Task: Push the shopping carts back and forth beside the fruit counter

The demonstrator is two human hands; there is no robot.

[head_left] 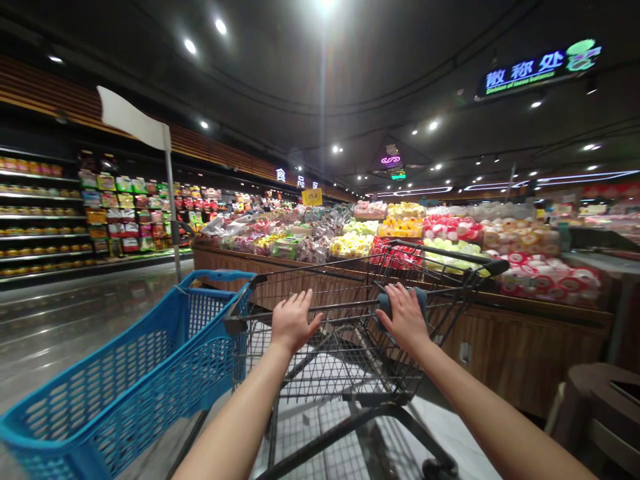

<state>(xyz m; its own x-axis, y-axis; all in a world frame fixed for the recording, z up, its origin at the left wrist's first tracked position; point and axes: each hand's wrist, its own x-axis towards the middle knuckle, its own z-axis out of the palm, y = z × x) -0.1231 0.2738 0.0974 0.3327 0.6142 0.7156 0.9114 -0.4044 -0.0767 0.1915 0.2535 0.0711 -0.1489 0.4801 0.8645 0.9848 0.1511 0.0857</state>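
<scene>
Two hands (294, 321) (406, 319) over half-hidden cart handle (350, 305)

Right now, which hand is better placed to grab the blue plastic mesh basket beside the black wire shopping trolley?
Probably the left hand: it rests open-fingered on the black wire shopping trolley beside the blue plastic mesh basket. The right hand is curled around the blue-grey handle grip, farther away.

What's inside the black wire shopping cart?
Nothing shows inside the shopping cart; through its mesh only floor appears. The left hand rests open on the handle, the right hand grips it, hiding bits of the near edge.
</scene>
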